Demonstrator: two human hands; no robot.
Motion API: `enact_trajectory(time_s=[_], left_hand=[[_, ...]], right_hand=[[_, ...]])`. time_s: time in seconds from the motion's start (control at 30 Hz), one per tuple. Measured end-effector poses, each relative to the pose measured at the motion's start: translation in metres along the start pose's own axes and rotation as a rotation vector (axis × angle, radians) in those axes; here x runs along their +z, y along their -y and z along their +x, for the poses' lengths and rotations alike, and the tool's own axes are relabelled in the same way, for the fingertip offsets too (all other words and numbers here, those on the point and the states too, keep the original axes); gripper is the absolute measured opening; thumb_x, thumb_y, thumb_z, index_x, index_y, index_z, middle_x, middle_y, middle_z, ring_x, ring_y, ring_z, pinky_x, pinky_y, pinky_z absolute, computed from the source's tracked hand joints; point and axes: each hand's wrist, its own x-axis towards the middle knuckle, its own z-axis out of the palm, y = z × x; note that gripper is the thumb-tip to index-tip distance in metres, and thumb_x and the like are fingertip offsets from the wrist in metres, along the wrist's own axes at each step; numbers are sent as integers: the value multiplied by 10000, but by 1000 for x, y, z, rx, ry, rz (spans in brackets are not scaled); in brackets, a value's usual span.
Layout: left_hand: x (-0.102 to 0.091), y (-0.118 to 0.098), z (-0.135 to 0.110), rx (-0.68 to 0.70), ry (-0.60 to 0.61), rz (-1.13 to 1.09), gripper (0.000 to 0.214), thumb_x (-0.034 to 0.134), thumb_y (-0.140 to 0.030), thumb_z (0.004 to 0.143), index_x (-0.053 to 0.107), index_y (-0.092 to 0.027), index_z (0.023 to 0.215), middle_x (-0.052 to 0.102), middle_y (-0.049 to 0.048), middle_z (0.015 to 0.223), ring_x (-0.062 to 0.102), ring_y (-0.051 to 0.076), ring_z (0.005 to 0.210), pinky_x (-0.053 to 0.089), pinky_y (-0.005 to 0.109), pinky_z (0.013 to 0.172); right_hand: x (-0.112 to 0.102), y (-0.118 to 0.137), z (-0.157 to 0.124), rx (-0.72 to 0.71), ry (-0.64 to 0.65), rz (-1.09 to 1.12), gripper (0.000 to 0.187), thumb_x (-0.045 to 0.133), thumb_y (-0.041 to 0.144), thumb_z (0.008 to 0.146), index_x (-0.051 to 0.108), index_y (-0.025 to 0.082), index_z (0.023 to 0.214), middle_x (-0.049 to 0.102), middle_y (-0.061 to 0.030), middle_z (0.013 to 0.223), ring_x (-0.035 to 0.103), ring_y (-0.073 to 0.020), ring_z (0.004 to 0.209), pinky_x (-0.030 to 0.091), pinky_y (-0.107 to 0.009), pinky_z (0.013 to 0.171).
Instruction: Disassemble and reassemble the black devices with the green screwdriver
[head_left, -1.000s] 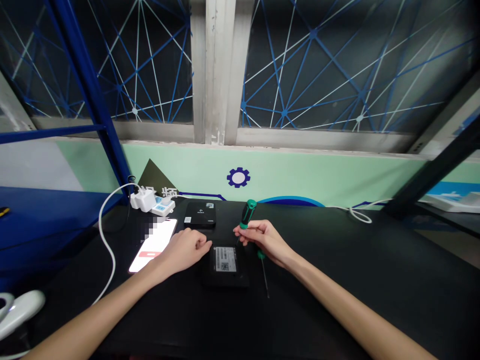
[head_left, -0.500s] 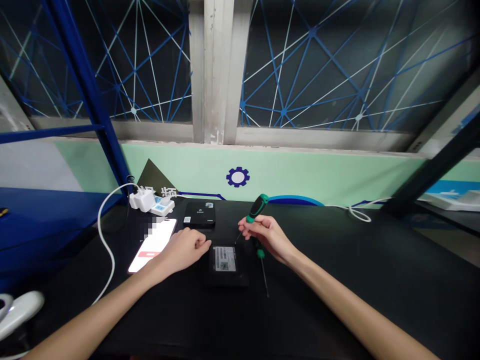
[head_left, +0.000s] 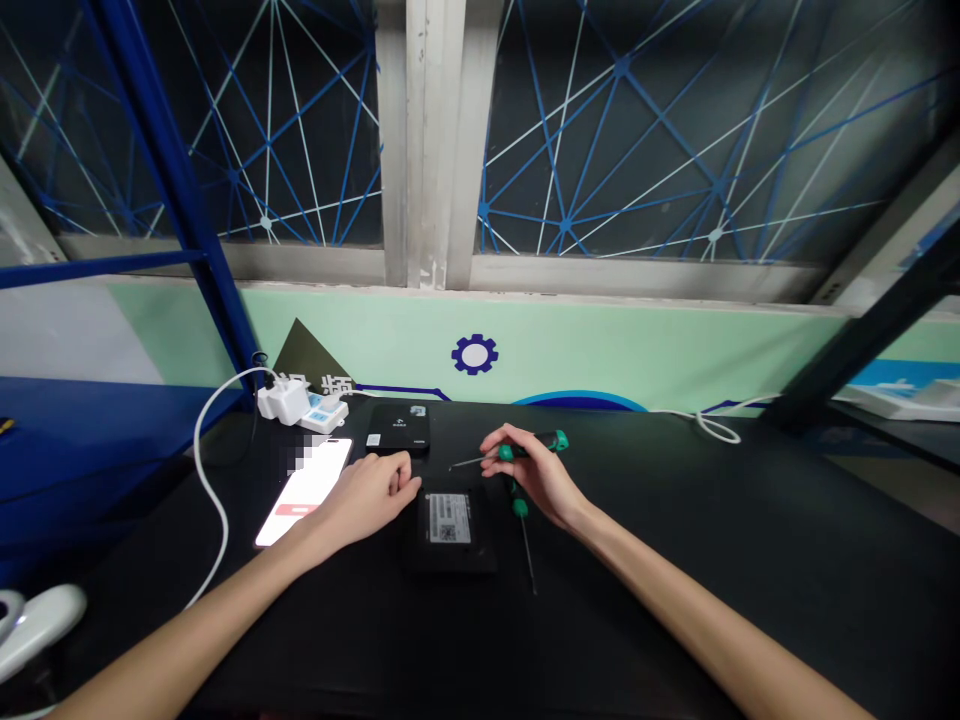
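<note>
Driver tip: I see the screwdriver (head_left: 507,453) lying nearly flat in the grip, its tip pointing left near the box's far edge; I judge it could scratch the casing or catch the left thumb if the wrist dips or swings.
Labelled box: the black box (head_left: 448,520) is on the table (head_left: 675,610) between the hands, label up; with so little bracing it, I think a sideways push could slide it.
Spare driver: the second screwdriver (head_left: 520,510) lies just right of the box, partly behind the right hand; a low sweep could, to my mind, set it rolling.
Phone: the phone (head_left: 306,492) lies by the left hand and wrist, so I reckon a careless pull back could shove it.
Dark surfaces: black on black, I cannot make out any screws, so a misplaced tip would be easy for me to miss.
Right hand: the right hand (head_left: 534,470) is closed loosely, thumb and fingers around the screwdriver.
Left hand: the left hand (head_left: 379,490) is half curled beside the box's far left corner; I see nothing in it, but cannot tell whether the thumb touches the box or the fingers hide something.
</note>
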Motion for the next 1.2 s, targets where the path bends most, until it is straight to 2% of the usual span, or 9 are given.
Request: enact_trajectory(time_s=[0.2,0.37,0.43,0.5,0.57,0.67,0.83,1.07,1.2], left_hand=[[0,-1,0,11,9,-35,165,477,-388,946,550,-247,904,569,-79,544,556,153,519,300,256,514],[0,-5,0,55,-41,-28,210,499,-345,932,618,-235,798,568,-58,568,543,139,521,325,260,515],[-2,-7,-1,109,-84,-10,217,522,-336,922,659,-237,786,649,-28,743,558,132,567,366,265,536],[-3,-9,-2,185,-112,-15,177,549,-330,915,707,-259,882,686,-4,1017,611,142,682,445,276,609],[-3,-9,-4,259,-117,-33,189,570,-323,915,717,-295,1030,648,5,1224,652,188,931,512,314,795],[-1,-9,-5,323,-83,-48,282,578,-333,934,673,-330,1200,597,3,1361,556,236,1235,450,396,1044],[2,-8,-4,291,-25,-95,334,499,-341,994,611,-292,1305,611,21,1368,545,218,1269,404,400,1113],[5,-3,-2,242,-8,-82,311,493,-360,995,636,-261,1252,638,41,1320,557,238,1246,416,403,1086],[6,-2,-3,220,-5,-76,307,493,-391,989,650,-274,1226,573,44,1391,532,257,1274,424,402,1062]], right_hand=[[1,-2,-1,-35,-45,-25,344,696,517,818,678,188,718,547,-4,713,471,-131,602,465,-271,565],[-1,-2,0,-60,-79,-102,269,737,425,785,630,199,687,570,5,673,525,-149,640,454,-271,614],[-2,-3,0,-84,-89,-153,255,735,410,788,637,198,684,598,-1,675,554,-159,666,456,-282,658],[-2,-4,0,-99,-86,-200,246,728,409,800,654,198,698,630,-9,692,578,-169,697,456,-292,691],[-2,-4,-1,-102,-80,-238,252,724,426,809,667,198,717,660,-16,716,592,-177,721,456,-301,710],[-1,-4,-2,-91,-68,-277,268,723,450,809,673,197,737,685,-22,733,598,-182,729,455,-305,708],[0,-3,-3,-71,-42,-286,244,714,429,823,669,200,750,692,-21,736,597,-178,721,451,-296,691],[-4,-3,1,-127,-91,-253,256,717,446,814,672,208,731,678,-23,724,610,-192,724,484,-314,717],[-5,-3,2,-133,-142,-232,222,727,404,802,676,209,709,667,-16,702,619,-189,715,482,-311,716]])
